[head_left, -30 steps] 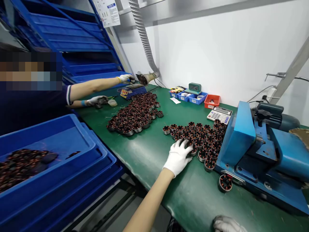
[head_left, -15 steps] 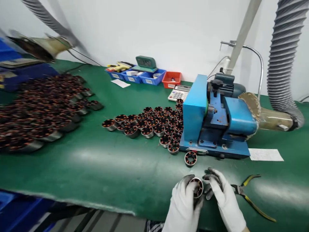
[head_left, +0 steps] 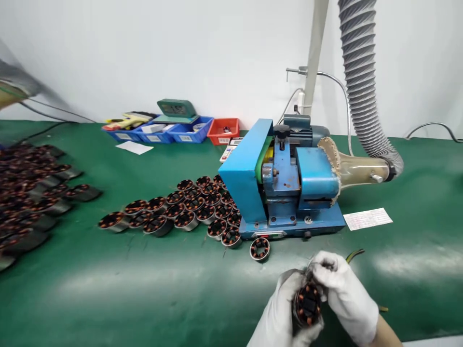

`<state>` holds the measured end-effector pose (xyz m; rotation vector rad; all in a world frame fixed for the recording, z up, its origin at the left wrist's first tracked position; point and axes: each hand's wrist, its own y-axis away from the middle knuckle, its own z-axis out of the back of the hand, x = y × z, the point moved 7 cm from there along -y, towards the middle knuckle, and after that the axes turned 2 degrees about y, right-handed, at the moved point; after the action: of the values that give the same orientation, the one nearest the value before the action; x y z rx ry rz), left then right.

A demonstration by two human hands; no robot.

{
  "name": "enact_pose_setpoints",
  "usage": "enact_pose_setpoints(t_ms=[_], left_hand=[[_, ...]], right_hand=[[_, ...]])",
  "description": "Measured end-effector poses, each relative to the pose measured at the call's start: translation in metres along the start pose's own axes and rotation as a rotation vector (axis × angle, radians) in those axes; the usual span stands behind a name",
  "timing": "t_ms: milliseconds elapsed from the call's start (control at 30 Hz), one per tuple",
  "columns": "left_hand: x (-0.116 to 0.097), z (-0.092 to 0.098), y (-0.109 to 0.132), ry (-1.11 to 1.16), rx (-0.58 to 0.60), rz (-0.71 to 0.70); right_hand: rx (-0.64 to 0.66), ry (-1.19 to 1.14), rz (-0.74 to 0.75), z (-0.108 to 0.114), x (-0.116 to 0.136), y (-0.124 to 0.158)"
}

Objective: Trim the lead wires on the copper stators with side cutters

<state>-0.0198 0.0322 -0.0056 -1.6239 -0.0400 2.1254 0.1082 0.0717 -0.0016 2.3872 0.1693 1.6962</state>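
Observation:
White gloves with dark-stained fingers cover both my hands. My left hand is closed around a motor stator, a metal ring with copper windings, its open face turned up toward me. At the stator's upper edge, my right hand has its fingers pinched together; whatever is between them is hidden. Behind the right hand lie pliers with yellow-green handles, mostly covered by the glove. A single stator lies on the green table just beyond my hands, by the machine's base.
A blue belt-grinding machine stands ahead, its outlet joined to a grey hose. Grouped stators sit left of it, with a larger pile farther left. Blue bins, a red bin and a paper slip lie around.
My view has swung right. The right hand has come in against the held stator, its fingers now pinched, and the stator's face shows more fully. The pliers are now mostly covered.

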Motion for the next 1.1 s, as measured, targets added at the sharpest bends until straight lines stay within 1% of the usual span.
enact_pose_setpoints(t_ms=[67, 133, 167, 200, 267, 300, 367, 433, 467, 533, 600, 700, 800, 933, 1100], left_hand=[[-0.015, 0.000, -0.007, 0.067, -0.060, -0.081], [-0.019, 0.001, -0.016, 0.069, -0.124, -0.048], [-0.018, 0.001, -0.022, 0.062, -0.154, -0.008], [-0.015, 0.002, -0.027, 0.053, -0.181, 0.027], [-0.010, 0.000, -0.041, 0.044, -0.222, 0.034], [-0.006, -0.002, -0.049, 0.053, -0.249, 0.036], [0.004, -0.006, -0.065, 0.144, -0.315, 0.099], [0.016, -0.012, -0.079, 0.311, -0.380, 0.226], [0.021, -0.016, -0.085, 0.386, -0.399, 0.278], [0.023, -0.022, -0.097, 0.466, -0.408, 0.320], [0.023, -0.024, -0.105, 0.470, -0.413, 0.329], [0.026, -0.025, -0.109, 0.468, -0.431, 0.360], [0.028, -0.026, -0.108, 0.459, -0.461, 0.398], [0.021, -0.027, -0.112, 0.462, -0.482, 0.422], [0.011, -0.026, -0.118, 0.478, -0.487, 0.425]], right_hand=[[-0.078, -0.090, 0.066, 0.017, 0.017, -0.004], [-0.172, -0.156, 0.150, 0.030, 0.030, -0.005], [-0.189, -0.140, 0.181, 0.031, 0.033, -0.003], [-0.180, -0.092, 0.206, 0.028, 0.034, -0.002], [-0.137, 0.074, 0.259, 0.014, 0.032, 0.002], [-0.146, 0.163, 0.296, 0.008, 0.031, 0.003], [-0.248, 0.327, 0.337, 0.002, 0.029, 0.001], [-0.357, 0.445, 0.324, 0.001, 0.030, -0.007], [-0.380, 0.481, 0.309, 0.001, 0.033, -0.013], [-0.379, 0.498, 0.308, 0.002, 0.041, -0.025], [-0.370, 0.509, 0.328, 0.002, 0.050, -0.035], [-0.360, 0.545, 0.332, 0.002, 0.058, -0.041], [-0.350, 0.547, 0.309, 0.002, 0.059, -0.042], [-0.345, 0.509, 0.294, 0.006, 0.057, -0.044], [-0.364, 0.503, 0.317, 0.009, 0.062, -0.044]])
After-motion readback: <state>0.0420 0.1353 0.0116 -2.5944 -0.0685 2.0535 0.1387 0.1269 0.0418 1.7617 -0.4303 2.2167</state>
